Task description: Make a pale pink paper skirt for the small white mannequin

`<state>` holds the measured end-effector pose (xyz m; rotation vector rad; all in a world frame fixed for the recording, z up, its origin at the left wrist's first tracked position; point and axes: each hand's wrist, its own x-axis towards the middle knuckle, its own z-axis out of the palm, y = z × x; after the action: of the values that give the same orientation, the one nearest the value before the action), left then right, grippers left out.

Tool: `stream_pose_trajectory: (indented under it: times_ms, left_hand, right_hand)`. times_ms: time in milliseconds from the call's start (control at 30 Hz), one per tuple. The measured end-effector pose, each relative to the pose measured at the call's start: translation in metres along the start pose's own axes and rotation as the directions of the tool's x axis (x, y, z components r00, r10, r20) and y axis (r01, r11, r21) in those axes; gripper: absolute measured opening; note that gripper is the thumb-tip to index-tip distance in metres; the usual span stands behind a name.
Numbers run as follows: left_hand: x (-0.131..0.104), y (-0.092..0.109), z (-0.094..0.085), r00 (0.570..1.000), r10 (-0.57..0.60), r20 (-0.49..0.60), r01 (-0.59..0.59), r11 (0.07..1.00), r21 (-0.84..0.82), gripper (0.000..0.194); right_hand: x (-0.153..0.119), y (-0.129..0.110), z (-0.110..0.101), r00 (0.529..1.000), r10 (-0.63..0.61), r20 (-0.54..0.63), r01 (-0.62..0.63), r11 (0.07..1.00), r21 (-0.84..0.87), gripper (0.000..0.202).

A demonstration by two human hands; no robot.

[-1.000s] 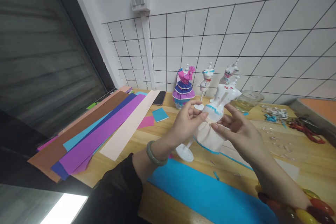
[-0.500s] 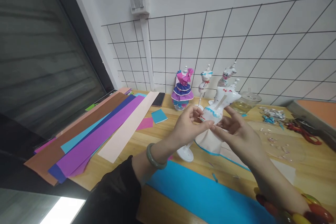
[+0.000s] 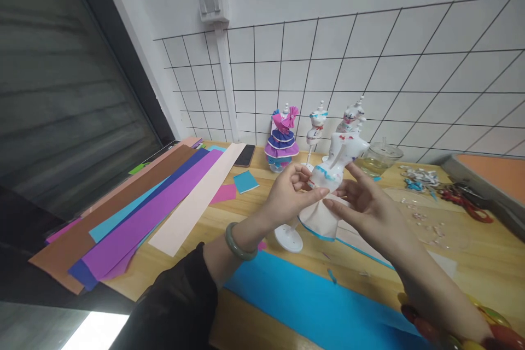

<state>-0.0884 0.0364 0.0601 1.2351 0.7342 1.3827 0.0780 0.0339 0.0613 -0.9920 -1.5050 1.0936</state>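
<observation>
A small white mannequin [image 3: 342, 156] with blue and red marks leans to the right between my hands, its round white base [image 3: 289, 238] low on the left. My left hand [image 3: 290, 197] is closed on the left of its lower body, thumb pointing right. At the right, my right hand [image 3: 365, 210] has its thumb and fingers around the top of a pleated white strip with a blue edge [image 3: 320, 221], just under the mannequin's hips. The strip trails to the right beneath my right hand.
Long coloured paper strips [image 3: 186, 202] lie at the left. A blue sheet [image 3: 315, 303] is in front. Behind stand a dressed mannequin [image 3: 282, 139], other mannequins [image 3: 317, 124] and a glass pot [image 3: 379, 158]. Red scissors [image 3: 470, 206] and a clear plate [image 3: 451, 229] are at the right.
The whole view has shifted slightly, so things appear a little further left. The mannequin's top has tilted slightly; both hands keep their hold.
</observation>
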Motion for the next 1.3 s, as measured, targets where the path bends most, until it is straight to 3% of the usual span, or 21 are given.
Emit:
stream_pose_trajectory:
  times_ms: [167,400,767,1300]
  left_hand:
    - [-0.002,0.004,0.002,1.000,-0.001,-0.003,0.001,1.000,-0.021,0.044]
    - [-0.001,0.004,0.001,1.000,-0.011,-0.007,0.010,0.999,-0.049,0.046]
    - [0.001,0.001,0.001,0.996,-0.092,-0.010,0.089,0.981,-0.172,0.048]
    - [0.000,-0.003,0.000,0.994,-0.110,0.000,0.106,0.966,-0.236,0.051]
  right_hand:
    - [-0.002,-0.003,-0.001,0.999,-0.036,-0.001,0.036,0.999,-0.022,0.094]
    - [-0.003,-0.015,-0.003,0.999,0.030,0.016,-0.030,0.999,-0.031,0.101]
    - [-0.005,-0.015,-0.003,0.999,0.023,0.024,-0.022,0.999,-0.026,0.097]
    - [-0.008,-0.016,-0.005,0.998,0.059,0.010,-0.059,0.998,-0.006,0.102]
